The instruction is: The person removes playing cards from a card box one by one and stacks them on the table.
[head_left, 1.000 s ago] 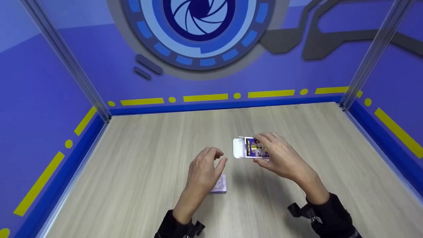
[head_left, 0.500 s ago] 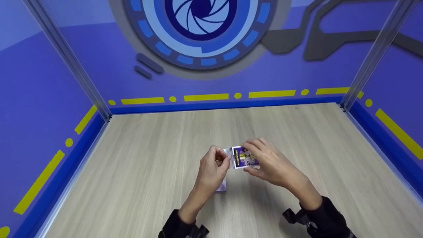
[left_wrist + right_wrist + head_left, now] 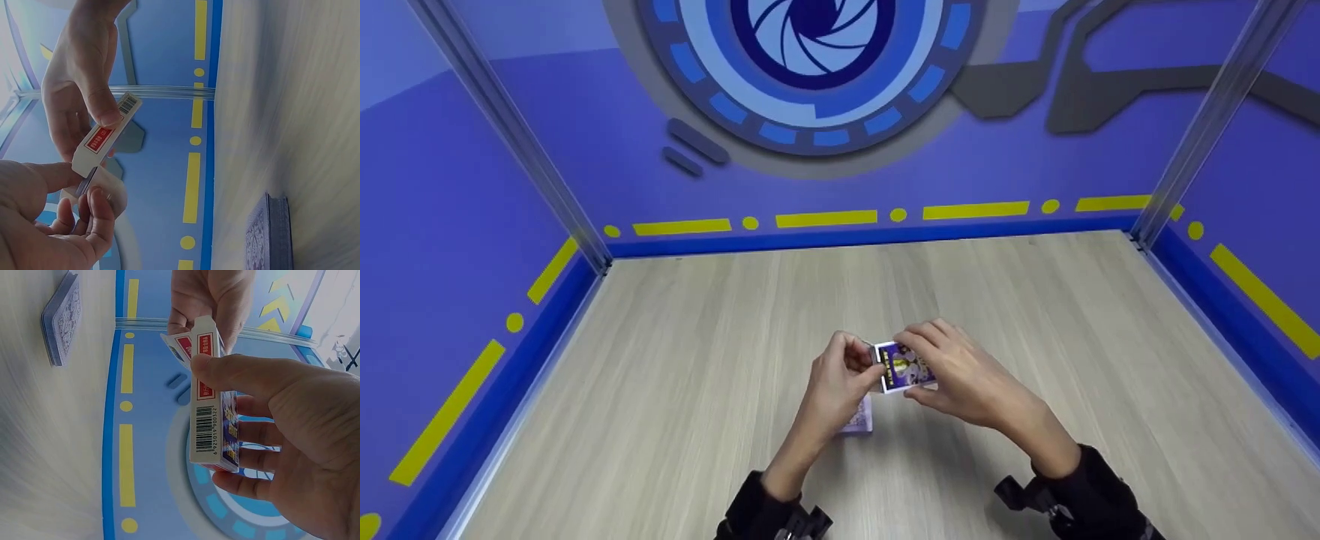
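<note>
A purple and white playing-card box (image 3: 905,366) is held above the table between both hands. My right hand (image 3: 960,375) grips its right part, thumb on one narrow side and fingers on the other. In the right wrist view that side of the box (image 3: 205,427) carries a barcode. My left hand (image 3: 840,382) pinches the opened end, its thumb at the box corner. In the left wrist view its fingers curl at a white flap (image 3: 109,188). A deck of cards (image 3: 859,418) with a patterned back lies on the table below, partly hidden by my left hand.
The wood-grain table (image 3: 697,390) is bounded by a blue back wall (image 3: 840,244) and blue side walls with yellow markings. Black camera straps (image 3: 1080,495) sit on both wrists.
My right hand has brought the box left and nearer to me. My left hand has closed in from apart, and its fingers now pinch the box's flap end. The deck stays put.
</note>
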{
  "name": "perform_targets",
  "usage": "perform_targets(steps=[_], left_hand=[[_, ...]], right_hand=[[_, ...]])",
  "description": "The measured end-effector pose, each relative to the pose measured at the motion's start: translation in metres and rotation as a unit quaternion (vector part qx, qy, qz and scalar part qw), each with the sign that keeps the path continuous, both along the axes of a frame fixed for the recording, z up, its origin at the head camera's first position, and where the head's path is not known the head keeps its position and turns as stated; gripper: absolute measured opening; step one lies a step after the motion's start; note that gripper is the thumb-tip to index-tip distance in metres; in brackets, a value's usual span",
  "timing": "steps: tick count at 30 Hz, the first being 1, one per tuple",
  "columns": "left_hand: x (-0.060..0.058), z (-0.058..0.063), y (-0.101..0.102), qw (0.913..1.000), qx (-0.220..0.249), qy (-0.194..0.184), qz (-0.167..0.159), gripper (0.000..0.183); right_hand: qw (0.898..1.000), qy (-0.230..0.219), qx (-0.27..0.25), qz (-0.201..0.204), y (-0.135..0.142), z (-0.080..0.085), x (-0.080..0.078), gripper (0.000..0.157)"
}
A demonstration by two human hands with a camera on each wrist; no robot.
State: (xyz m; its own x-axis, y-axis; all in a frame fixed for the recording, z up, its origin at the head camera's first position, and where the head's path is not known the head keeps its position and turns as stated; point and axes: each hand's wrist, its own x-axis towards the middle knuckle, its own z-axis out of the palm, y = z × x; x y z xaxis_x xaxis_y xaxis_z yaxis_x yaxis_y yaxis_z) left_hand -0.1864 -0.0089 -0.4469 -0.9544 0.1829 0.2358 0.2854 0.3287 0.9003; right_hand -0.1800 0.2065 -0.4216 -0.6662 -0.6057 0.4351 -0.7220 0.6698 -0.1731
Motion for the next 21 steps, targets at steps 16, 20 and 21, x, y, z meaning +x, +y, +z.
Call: perform_targets(steps=[16,20,21], left_hand=[[-0.004,0.005,-0.007,0.9937,0.086,-0.068,-0.025,0.038],[-0.004,0.009,-0.010,0.9962,0.065,-0.055,-0.021,0.041],[-0.003,0.010,-0.011,0.9971,0.055,-0.049,-0.018,0.041]], right_hand=[[1.000,-0.011,0.004,-0.014,0.002,-0.004,-0.004,0.070],[1.000,-0.018,0.003,-0.020,0.003,-0.005,-0.004,0.070],[1.000,-0.020,0.002,-0.023,0.004,-0.005,-0.004,0.070]])
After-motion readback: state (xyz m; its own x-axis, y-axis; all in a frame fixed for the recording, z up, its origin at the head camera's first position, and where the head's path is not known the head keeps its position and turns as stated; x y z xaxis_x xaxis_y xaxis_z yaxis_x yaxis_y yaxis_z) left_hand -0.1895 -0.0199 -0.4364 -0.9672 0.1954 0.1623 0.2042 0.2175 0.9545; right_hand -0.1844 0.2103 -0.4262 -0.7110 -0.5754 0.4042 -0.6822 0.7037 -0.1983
